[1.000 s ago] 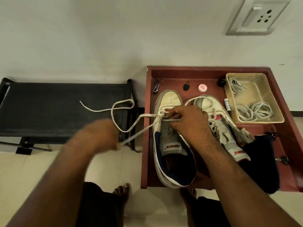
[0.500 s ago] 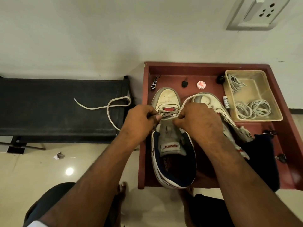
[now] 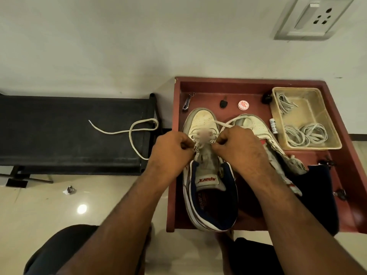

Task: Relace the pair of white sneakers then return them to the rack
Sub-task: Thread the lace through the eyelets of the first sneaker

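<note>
Two white sneakers lie toe-away on a red wooden table [image 3: 250, 85]. The left sneaker [image 3: 204, 124] has a navy lining and a lace through its lowest eyelets. My left hand [image 3: 171, 150] pinches the lace at the shoe's left eyelet row. My right hand [image 3: 236, 145] pinches the lace at the right eyelet row. One loose lace end [image 3: 131, 132] trails left across the black rack [image 3: 69, 132]. The other end loops over the right sneaker [image 3: 256, 124], which my right forearm partly hides.
A beige tray [image 3: 309, 90] with spare laces sits at the table's back right. A nail clipper [image 3: 187, 103], a black key fob [image 3: 223, 104] and a round tin [image 3: 243, 105] lie behind the shoes. A dark cloth [image 3: 319, 191] lies at right. Wall socket [image 3: 313, 16] above.
My left hand came in from the left, where it was pulling the lace taut, to the shoe's eyelets. The loose lace end now lies slack on the rack.
</note>
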Demonstrator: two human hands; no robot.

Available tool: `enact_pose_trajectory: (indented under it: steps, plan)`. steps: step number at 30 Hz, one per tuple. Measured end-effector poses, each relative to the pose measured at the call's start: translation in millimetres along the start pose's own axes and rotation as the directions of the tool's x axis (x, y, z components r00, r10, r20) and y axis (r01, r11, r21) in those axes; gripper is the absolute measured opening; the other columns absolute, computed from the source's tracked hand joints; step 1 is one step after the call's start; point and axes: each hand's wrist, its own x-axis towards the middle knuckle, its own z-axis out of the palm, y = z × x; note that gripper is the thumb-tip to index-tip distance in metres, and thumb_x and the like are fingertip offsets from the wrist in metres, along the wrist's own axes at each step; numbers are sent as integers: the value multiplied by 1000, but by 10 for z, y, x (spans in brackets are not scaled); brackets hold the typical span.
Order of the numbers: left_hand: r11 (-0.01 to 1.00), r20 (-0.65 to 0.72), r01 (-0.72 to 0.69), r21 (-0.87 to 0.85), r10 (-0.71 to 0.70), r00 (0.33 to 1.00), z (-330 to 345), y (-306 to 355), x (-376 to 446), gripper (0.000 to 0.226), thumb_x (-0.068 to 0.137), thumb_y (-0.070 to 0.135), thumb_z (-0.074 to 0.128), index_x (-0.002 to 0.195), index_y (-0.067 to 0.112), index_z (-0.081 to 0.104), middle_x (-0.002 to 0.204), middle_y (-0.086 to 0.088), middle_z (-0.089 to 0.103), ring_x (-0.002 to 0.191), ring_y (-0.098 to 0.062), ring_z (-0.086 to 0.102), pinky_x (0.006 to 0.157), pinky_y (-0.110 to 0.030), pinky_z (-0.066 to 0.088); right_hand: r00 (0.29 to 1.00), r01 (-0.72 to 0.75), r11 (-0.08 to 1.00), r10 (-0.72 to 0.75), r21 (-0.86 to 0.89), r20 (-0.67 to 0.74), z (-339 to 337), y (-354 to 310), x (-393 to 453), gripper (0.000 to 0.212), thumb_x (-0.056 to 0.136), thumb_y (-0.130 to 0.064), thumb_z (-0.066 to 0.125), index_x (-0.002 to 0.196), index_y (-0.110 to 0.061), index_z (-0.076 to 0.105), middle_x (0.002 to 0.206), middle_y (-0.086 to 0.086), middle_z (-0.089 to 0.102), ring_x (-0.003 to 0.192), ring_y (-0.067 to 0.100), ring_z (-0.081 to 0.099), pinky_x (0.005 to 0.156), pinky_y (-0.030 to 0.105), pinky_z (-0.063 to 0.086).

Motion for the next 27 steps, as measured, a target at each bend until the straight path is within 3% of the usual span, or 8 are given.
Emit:
enact_pose_trajectory:
  steps: [4,8,11,15,17,21,24,27]
  plan:
    - [999,19,-4,-42,5,1000,17,-36,68,13,87,10,70,96,17,76,84,5,72,71,-1,66,59,-6,50,998,-9,999,7,36,54,25,8,24,29,73,-50,76,72,-24,65,70,-6,65,70,11,62,65,30,52]
    - [986,54,-15,168,6,999,-116,23,101,5,87,17,71,89,17,75,82,2,71,74,-11,67,74,-27,59,1000,-3,1000,3,8,8,24,-10,20,11,81,-33,71,81,-22,72,79,-2,68,75,17,65,72,32,55]
    - [940,167,96,328,-158,973,-356,-48,55,9,89,17,68,83,13,73,80,-4,70,70,-15,66,70,-31,58,998,17,1000,-18,-6,-58,22,-7,-6,11,84,-25,65,82,-18,73,78,3,69,72,21,65,70,32,55]
    - [841,353,195,505,-407,842,-651,-165,-137,11,89,3,62,85,6,71,69,-9,67,50,-17,64,49,-24,53,996,25,1000,-24,2,-86,30,-16,-25,15,87,-24,62,87,-14,73,79,3,69,72,20,64,69,30,54]
    - [886,283,156,436,-300,911,-634,-148,-118,14,93,5,59,89,12,71,73,-6,69,52,-17,67,49,-24,54,995,24,1000,-24,-3,-96,30,-30,-26,16,88,-24,62,90,-14,73,81,4,70,72,19,64,68,28,52]
    - [994,125,92,-61,-84,989,-287,-2,-13,14,93,7,63,99,18,69,81,-1,72,58,-12,70,54,-22,58,996,18,1000,-18,-3,-84,33,-48,-35,20,90,-27,60,98,-14,73,87,4,70,70,17,55,65,24,42]
    - [999,26,21,-39,-20,999,-29,-6,51,10,87,9,69,89,17,75,72,5,71,56,0,65,50,-10,50,996,11,1000,-11,2,-87,49,-46,-33,21,91,-28,60,99,-14,73,88,4,70,71,17,56,67,24,43]
    - [1000,3,-15,-2,15,1000,-8,11,69,11,85,13,70,77,19,74,67,5,70,54,-2,63,50,-14,51,994,7,1000,-6,11,-107,60,-38,-33,21,90,-27,59,98,-13,72,88,4,71,72,18,59,68,25,47]
